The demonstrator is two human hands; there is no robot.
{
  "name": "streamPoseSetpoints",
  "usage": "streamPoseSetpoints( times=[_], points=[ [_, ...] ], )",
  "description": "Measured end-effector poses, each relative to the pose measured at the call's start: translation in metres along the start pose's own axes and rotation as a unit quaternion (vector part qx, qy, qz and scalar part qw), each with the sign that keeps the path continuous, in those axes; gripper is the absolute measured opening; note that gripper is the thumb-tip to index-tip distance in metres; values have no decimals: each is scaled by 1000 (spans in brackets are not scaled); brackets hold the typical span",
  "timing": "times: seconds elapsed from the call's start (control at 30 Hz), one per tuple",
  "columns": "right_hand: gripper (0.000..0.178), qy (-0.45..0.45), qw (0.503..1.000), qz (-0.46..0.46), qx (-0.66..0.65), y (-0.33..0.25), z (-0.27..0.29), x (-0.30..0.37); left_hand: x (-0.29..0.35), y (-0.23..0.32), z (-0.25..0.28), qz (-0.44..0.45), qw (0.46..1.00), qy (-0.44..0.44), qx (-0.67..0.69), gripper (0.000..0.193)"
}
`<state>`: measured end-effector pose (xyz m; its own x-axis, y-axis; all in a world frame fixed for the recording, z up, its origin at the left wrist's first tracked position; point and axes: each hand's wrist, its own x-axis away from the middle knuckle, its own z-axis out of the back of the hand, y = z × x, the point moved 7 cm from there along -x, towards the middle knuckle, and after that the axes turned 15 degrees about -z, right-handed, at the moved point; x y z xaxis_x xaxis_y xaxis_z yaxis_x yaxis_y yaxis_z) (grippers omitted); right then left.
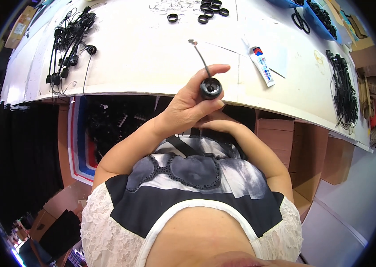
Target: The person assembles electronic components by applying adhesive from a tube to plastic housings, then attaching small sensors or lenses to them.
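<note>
My left hand (188, 104) is raised at the table's near edge, its thumb and fingers closed around a round black cup-shaped part (211, 88). The hollow face of this part is turned up and shows a lighter inside. A thin dark cable (202, 58) rises from behind it and ends in a small connector (193, 42) over the white tabletop. Below and partly behind the left wrist lies my right hand (218, 121), close to my lap; its fingers are mostly hidden.
On the white table (139, 58) lie bundles of black cables (70, 44) at left and more cables (344, 89) at right. Several black rings (209, 13), a white-and-blue tube (262, 66), black scissors (301, 21) and a blue bin (323, 22) are farther back. Cardboard boxes (305, 151) stand below.
</note>
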<state>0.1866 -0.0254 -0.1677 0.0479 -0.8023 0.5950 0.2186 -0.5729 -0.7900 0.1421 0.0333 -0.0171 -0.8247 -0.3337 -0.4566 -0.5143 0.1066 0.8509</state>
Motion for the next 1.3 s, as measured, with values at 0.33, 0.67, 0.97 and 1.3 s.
streamPoseSetpoints(
  times=[0.33, 0.67, 0.97, 1.3],
  points=[
    [20, 28, 983, 117, 135, 38, -23, -38, 0, 8, 9, -12, 1000, 26, -11, 60],
    [25, 186, 951, 134, 209, 80, -19, -87, 2, 17, 5, -31, 998, 0, -51, 62],
    [15, 129, 970, 94, 183, -125, 44, 73, 23, 13, 56, -10, 996, 84, -28, 51],
    [20, 438, 702, 258, 499, -168, 212, -92, 36, 67, 28, -44, 999, 20, 0, 52]
  ],
)
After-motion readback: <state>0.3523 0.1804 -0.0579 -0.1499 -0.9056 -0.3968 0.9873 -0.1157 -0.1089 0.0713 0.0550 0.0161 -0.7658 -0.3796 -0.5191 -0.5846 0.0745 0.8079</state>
